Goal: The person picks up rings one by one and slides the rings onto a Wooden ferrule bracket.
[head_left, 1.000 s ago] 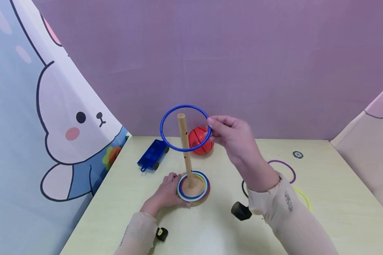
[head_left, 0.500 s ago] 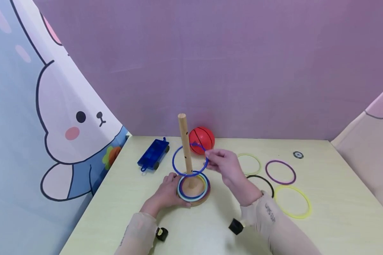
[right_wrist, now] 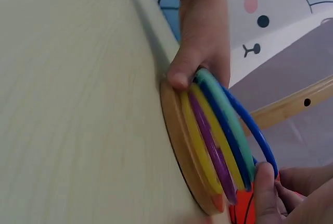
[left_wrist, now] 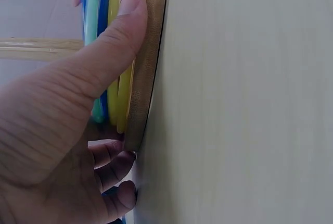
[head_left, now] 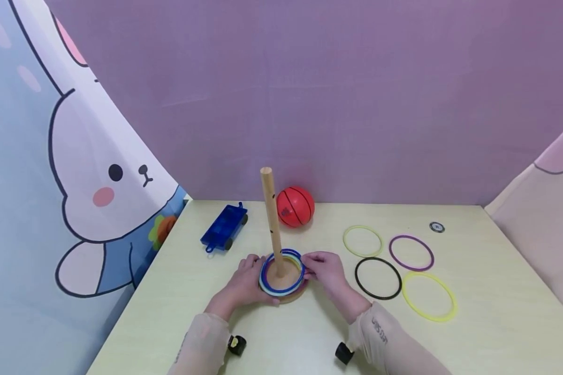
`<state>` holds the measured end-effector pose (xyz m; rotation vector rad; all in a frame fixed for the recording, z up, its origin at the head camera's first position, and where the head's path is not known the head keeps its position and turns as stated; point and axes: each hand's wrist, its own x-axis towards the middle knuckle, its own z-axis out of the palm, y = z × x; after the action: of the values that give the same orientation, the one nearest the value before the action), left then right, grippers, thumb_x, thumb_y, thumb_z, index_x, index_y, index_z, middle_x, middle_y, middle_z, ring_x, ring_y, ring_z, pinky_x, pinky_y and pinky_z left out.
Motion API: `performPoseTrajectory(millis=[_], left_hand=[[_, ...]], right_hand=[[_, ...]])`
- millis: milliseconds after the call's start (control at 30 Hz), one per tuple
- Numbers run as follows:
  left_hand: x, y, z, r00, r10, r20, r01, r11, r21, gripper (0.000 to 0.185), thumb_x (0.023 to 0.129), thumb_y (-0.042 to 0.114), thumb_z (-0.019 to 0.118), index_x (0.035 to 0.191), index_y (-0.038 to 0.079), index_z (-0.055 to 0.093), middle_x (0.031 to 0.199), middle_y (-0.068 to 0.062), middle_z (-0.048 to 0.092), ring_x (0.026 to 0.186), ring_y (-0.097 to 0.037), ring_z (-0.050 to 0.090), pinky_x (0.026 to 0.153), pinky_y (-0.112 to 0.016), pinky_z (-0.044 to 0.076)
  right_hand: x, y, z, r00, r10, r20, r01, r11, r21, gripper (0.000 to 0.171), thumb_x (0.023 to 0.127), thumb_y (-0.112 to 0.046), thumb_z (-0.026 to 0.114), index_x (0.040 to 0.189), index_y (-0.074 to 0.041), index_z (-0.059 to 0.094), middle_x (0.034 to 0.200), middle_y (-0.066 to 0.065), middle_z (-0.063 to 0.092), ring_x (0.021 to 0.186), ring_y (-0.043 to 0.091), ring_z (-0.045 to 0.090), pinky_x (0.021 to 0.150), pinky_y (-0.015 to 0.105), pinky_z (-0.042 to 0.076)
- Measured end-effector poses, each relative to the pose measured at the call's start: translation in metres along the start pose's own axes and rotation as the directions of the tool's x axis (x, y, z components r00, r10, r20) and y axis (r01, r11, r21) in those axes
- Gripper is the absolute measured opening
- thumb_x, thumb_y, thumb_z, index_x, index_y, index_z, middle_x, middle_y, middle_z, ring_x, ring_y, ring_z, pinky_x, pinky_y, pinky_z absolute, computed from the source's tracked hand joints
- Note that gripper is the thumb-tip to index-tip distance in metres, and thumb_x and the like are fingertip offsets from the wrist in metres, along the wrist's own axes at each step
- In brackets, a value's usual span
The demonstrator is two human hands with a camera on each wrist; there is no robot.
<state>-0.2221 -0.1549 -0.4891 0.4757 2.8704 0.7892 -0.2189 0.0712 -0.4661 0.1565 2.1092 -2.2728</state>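
1. The wooden peg (head_left: 272, 219) is standing upright on its round wooden base (head_left: 288, 297), its long axis running vertically with a slight lean toward 11 o'clock; it is sitting near the middle of the pale desk (head_left: 309, 338).
2. A thin blue ring (head_left: 281, 287) of smooth plastic is lying around the peg on top of a stack of rings (right_wrist: 218, 146) in teal, blue, yellow and purple, its plane slightly tilted in the right wrist view.
3. The right hand (head_left: 322, 268) is sitting at 3 o'clock of the base, its fingers (right_wrist: 265, 193) pinching the blue ring's edge.
4. The left hand (head_left: 244, 281) is resting at 9 o'clock of the base, its thumb (left_wrist: 112, 47) pressing on the ring stack and base edge while the other fingers are curling against the base's rim.
5. A glossy red ball (head_left: 295, 206) is sitting at 12 o'clock behind the peg, and a blue toy cart (head_left: 224, 228) at 10 o'clock.
6. Four loose rings are lying flat at 3 o'clock: pale green (head_left: 363, 241), purple (head_left: 411, 252), black (head_left: 378, 278) and yellow (head_left: 429, 296).
7. The base's far side is hidden behind the rings, and the right fingertips are cut off at the wrist view's edge.
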Motion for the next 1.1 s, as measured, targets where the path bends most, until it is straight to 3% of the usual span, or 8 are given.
performPoseTrajectory(millis=[133, 267, 433, 633, 733, 867, 1100], left_hand=[[0.001, 0.0, 0.0, 1.0, -0.007, -0.003, 0.007, 1.0, 0.003, 0.119, 0.055, 0.061, 0.088, 0.148, 0.007, 0.037, 0.132, -0.01, 0.041, 0.121, -0.028, 0.038, 0.1, -0.048, 0.042], [0.001, 0.0, 0.0, 1.0, -0.018, 0.009, 0.018, 1.0, 0.011, 0.12, 0.055, 0.062, 0.087, 0.15, 0.009, 0.036, 0.135, -0.01, 0.04, 0.123, -0.028, 0.037, 0.101, -0.048, 0.042], [0.0, 0.001, -0.001, 1.0, -0.019, 0.011, 0.019, 1.0, 0.001, 0.119, 0.055, 0.061, 0.088, 0.15, 0.009, 0.036, 0.135, -0.01, 0.039, 0.123, -0.029, 0.036, 0.101, -0.05, 0.041], [-0.001, 0.0, 0.0, 1.0, -0.025, 0.012, 0.025, 1.0, -0.005, 0.119, 0.055, 0.061, 0.088, 0.15, 0.01, 0.035, 0.136, -0.01, 0.038, 0.123, -0.029, 0.036, 0.101, -0.05, 0.041], [0.0, 0.0, 0.0, 1.0, -0.028, 0.01, 0.028, 1.0, -0.006, 0.119, 0.055, 0.061, 0.088, 0.15, 0.01, 0.036, 0.136, -0.01, 0.038, 0.124, -0.029, 0.036, 0.101, -0.05, 0.041], [0.0, -0.001, 0.001, 1.0, -0.024, 0.01, 0.024, 1.0, -0.002, 0.12, 0.055, 0.062, 0.087, 0.15, 0.01, 0.035, 0.136, -0.01, 0.038, 0.123, -0.029, 0.036, 0.1, -0.05, 0.042], [0.002, -0.002, 0.0, 1.0, -0.016, 0.008, 0.016, 1.0, 0.013, 0.121, 0.055, 0.062, 0.087, 0.149, 0.006, 0.036, 0.133, -0.009, 0.04, 0.122, -0.028, 0.037, 0.102, -0.047, 0.04]], right_hand=[[0.0, 0.001, -0.009, 0.998, -0.059, -0.006, 0.059, 0.996, -0.069, 0.017, 0.089, 0.0, 0.068, 0.099, 0.013, 0.069, 0.084, 0.021, 0.069, 0.064, 0.021, 0.068, 0.061, 0.035, 0.058], [-0.005, -0.006, -0.026, 0.998, -0.062, -0.009, 0.061, 0.994, -0.088, 0.018, 0.089, 0.001, 0.067, 0.1, 0.015, 0.068, 0.091, 0.026, 0.069, 0.068, 0.024, 0.07, 0.062, 0.033, 0.058], [-0.012, -0.014, -0.06, 0.999, -0.028, -0.019, 0.028, 0.999, -0.028, 0.025, 0.091, 0.002, 0.063, 0.11, 0.018, 0.062, 0.093, 0.022, 0.07, 0.069, 0.017, 0.069, 0.065, 0.029, 0.058], [-0.02, -0.02, -0.1, 0.998, -0.013, -0.054, 0.015, 0.999, 0.028, 0.032, 0.093, -0.004, 0.064, 0.116, 0.019, 0.058, 0.085, 0.005, 0.071, 0.071, 0.015, 0.069, 0.07, 0.029, 0.057], [-0.026, -0.02, -0.116, 0.998, -0.013, -0.066, 0.015, 0.999, 0.029, 0.035, 0.094, -0.007, 0.065, 0.117, 0.018, 0.058, 0.087, 0.006, 0.071, 0.074, 0.015, 0.07, 0.073, 0.03, 0.057], [-0.034, -0.022, -0.134, 0.995, 0.008, -0.098, -0.004, 0.999, 0.042, 0.032, 0.094, -0.01, 0.066, 0.115, 0.013, 0.061, 0.088, 0.004, 0.072, 0.075, 0.015, 0.07, 0.073, 0.029, 0.057], [-0.051, -0.029, -0.165, 0.992, 0.026, -0.123, -0.018, 0.998, 0.065, 0.007, 0.094, -0.014, 0.066, 0.094, -0.012, 0.073, 0.085, -0.001, 0.072, 0.075, 0.012, 0.07, 0.072, 0.026, 0.057]])
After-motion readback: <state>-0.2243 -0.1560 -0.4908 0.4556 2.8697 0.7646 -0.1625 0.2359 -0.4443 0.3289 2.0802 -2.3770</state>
